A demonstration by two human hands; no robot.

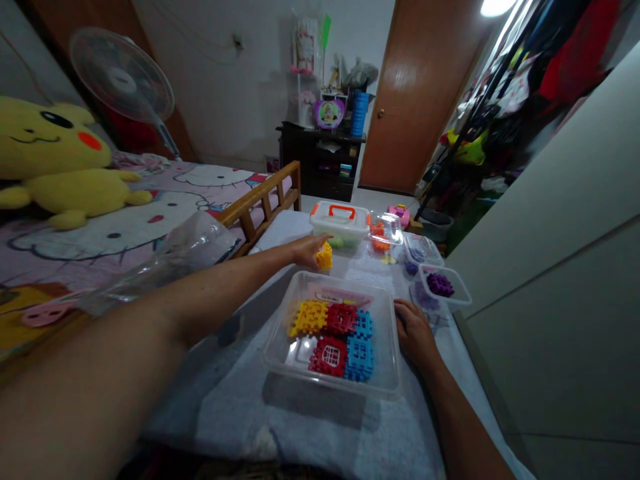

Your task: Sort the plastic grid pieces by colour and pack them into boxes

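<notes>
My left hand (306,252) reaches across the table with its fingers closed around yellow interlocking blocks (325,256), just behind a large clear plastic tub (281,333). Inside that tub lie yellow blocks (310,316), dark red blocks (331,356) and blue blocks (360,355), set side by side in groups. My right hand (414,328) rests on the table against the tub's right side; its fingers are partly bent, and I see nothing held in them.
Behind stands a lidded clear box (340,217) with an orange handle. To its right are small clear containers with orange blocks (380,239) and purple blocks (440,285). A wooden bed rail (260,200) borders the table's left; a white cabinet (560,253) rises at the right.
</notes>
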